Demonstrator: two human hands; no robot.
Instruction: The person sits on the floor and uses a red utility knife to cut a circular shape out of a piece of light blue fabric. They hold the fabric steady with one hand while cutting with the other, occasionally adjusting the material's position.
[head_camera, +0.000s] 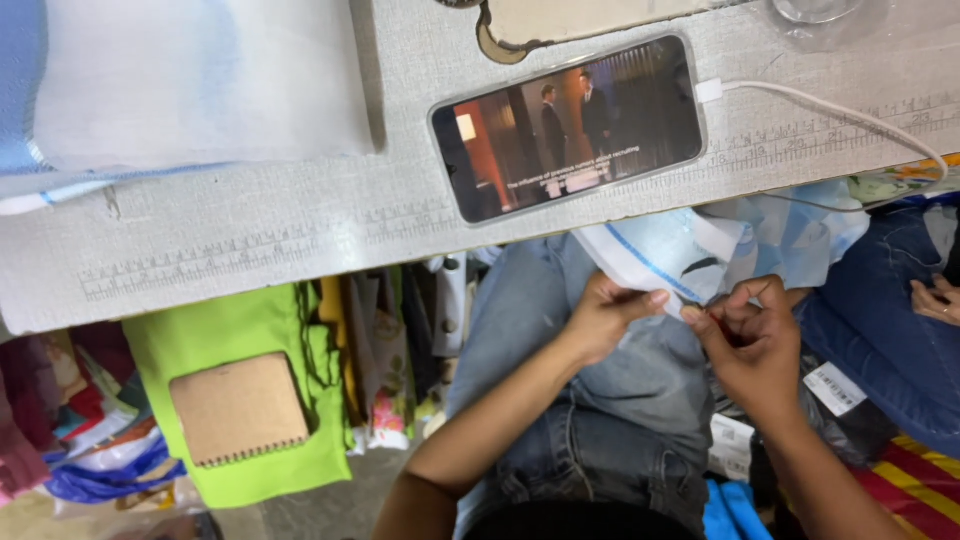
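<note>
Hands work low over the lap: left hand (605, 315) pinches the white cloth (660, 262) taut, so right hand (745, 335), fingertips closed on something tiny, can reach its edge. Phone (568, 127) sits on the table (250, 235), facing them.

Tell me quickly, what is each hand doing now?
Left hand: closed, pinching the white cloth.
Right hand: closed, pinching the same cloth's edge.

A phone (568, 128) lies slantwise on the table (250, 235), its rectangular screen lit in dark reds. A white rectangular label (833, 388) sits on dark plastic beside the right hand (748, 345).
</note>
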